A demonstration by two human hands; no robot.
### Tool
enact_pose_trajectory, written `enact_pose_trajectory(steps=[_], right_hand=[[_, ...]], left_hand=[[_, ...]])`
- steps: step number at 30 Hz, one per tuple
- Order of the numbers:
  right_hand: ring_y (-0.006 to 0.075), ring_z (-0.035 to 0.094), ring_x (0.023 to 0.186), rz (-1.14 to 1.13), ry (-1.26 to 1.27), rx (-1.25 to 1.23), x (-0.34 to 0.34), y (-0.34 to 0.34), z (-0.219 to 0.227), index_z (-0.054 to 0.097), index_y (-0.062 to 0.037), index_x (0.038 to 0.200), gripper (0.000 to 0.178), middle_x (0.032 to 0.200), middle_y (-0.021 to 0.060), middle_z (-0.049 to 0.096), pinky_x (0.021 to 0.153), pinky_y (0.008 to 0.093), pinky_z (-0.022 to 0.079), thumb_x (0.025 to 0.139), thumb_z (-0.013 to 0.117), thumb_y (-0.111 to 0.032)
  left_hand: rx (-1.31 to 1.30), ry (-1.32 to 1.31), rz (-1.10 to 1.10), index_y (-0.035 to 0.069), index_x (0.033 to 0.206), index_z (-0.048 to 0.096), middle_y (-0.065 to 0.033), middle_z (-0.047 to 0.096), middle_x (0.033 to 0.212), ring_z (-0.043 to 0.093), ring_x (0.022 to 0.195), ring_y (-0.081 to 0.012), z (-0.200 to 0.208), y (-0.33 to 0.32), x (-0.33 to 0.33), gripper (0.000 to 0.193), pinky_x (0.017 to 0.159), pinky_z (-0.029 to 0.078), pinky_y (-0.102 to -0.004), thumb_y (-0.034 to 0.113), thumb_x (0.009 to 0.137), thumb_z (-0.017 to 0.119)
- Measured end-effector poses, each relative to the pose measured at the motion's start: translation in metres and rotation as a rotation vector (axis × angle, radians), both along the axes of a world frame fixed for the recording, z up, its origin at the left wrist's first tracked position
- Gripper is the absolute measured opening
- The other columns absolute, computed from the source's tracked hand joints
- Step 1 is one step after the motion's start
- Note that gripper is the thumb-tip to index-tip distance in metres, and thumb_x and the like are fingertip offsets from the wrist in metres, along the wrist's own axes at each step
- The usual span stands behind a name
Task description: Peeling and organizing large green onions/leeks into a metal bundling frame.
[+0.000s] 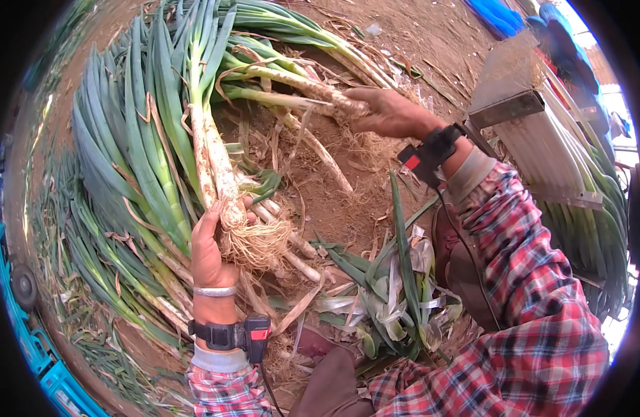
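My left hand is closed around the root end of a couple of long green onions. Their pale shafts rise away from me and a bushy tuft of roots spills out beside my fingers. Farther off to the right, my right hand grips the root end of another green onion, whose green top reaches left into the heap. That heap of green onions fans out left and beyond both hands. Some loose pale stalks lie on the soil between the hands.
Stripped leaves and peelings are piled near my feet. At the right a metal stand is beside a stack of stalks with green tops. A turquoise vehicle or cart borders the lower left. Bare soil stretches beyond.
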State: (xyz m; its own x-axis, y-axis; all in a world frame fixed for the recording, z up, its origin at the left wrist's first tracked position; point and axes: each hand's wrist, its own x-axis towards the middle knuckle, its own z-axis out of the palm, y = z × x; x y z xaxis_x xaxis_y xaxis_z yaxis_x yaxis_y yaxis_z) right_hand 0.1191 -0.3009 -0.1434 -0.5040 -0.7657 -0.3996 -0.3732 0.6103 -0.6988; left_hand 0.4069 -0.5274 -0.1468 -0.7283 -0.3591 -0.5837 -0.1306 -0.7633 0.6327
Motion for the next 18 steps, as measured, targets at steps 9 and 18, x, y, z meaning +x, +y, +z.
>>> enact_pose_trajectory(steps=[9,18], right_hand=[[0.0214,0.065,0.081,0.041,0.140,-0.067,0.002,0.004,-0.003,0.043,-0.0043,0.144,0.068,0.119,0.0189,0.064,0.072,0.0354,0.054,0.084,0.070,-0.022],[0.0343,0.061,0.105,-0.153,0.010,-0.137,0.087,-0.036,-0.030,0.057,0.0035,0.121,0.047,0.111,0.0258,0.061,0.092,0.0413,0.049,0.088,0.065,-0.028]], left_hand=[[-0.326,-0.176,-0.169,-0.005,0.120,0.059,-0.0154,0.064,0.121,0.059,0.113,-0.0236,-0.007,0.038,-0.020,0.043,0.099,0.046,-0.0376,0.030,0.097,0.057],[-0.982,-0.205,-0.661,-0.002,0.127,0.053,-0.0194,0.066,0.111,0.066,0.100,-0.0306,-0.021,0.091,-0.009,0.050,0.090,0.051,-0.0386,0.022,0.085,0.067]])
